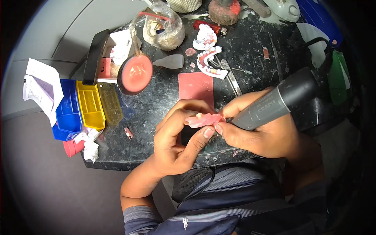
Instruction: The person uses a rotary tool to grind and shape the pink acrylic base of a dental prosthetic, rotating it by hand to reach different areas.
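Head view. Beyond your hands lie a pink sheet (196, 85), partly hidden by your left fingers, and a horseshoe-shaped tooth model (203, 65). Your curled left hand (167, 139) and right fingertips pinch a pink toothed piece (200, 120) between them; your right hand (272, 135) also grasps a grey handpiece (268, 108), narrow end toward the piece. Left of your hands, a long-handled pan (125, 91) holds pink material (138, 74), near a yellow tray (91, 102).

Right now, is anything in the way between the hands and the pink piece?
Nothing visible is. The left hand already holds the pink piece; the right hand, gripping the tool, is right beside it.
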`<state>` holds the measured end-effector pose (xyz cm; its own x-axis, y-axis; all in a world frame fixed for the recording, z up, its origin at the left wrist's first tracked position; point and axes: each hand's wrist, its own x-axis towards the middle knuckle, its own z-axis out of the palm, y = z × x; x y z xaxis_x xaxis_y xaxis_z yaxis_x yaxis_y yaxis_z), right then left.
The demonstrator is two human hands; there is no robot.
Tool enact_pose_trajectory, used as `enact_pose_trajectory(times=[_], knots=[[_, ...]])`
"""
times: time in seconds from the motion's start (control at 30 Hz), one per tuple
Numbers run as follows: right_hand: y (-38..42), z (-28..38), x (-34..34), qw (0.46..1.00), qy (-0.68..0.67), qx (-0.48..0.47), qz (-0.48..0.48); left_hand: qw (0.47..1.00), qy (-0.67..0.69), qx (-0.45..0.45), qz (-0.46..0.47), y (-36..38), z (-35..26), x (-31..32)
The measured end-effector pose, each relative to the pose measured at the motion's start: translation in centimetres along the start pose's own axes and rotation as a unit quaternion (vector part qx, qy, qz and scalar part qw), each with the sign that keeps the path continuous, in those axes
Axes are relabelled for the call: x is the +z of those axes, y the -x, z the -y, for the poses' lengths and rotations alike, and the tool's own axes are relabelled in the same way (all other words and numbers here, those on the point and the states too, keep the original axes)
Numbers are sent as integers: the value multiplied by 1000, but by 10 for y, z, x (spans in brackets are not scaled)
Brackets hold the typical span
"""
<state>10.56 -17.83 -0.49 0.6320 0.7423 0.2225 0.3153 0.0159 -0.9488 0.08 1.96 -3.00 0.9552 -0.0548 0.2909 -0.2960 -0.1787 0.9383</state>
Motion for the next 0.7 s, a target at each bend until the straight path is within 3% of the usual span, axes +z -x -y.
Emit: enact_pose_trajectory(times=[0.13,0.27,0.33,0.47,0.53,0.63,0.7], knots=[[-2,-1,1,1000,-7,5,-8,996,-83,11,-18,3,1,1],[-2,-3,6,999,-16,-12,-47,997,-66,-1,-35,4,0,1],[-5,6,1,999,-24,18,-26,996,50,-44,-56,0,-6,3],[-7,12,-13,1000,14,-7,11,989,107,-82,-65,-3,-8,-5],[-8,15,-19,1000,10,-13,0,987,155,1,-46,-3,4,-11],[-5,20,-22,999,-29,5,-27,986,141,-6,-85,0,2,-8],[-5,23,-24,997,-29,-56,-42,984,143,5,-107,1,-1,-6]])
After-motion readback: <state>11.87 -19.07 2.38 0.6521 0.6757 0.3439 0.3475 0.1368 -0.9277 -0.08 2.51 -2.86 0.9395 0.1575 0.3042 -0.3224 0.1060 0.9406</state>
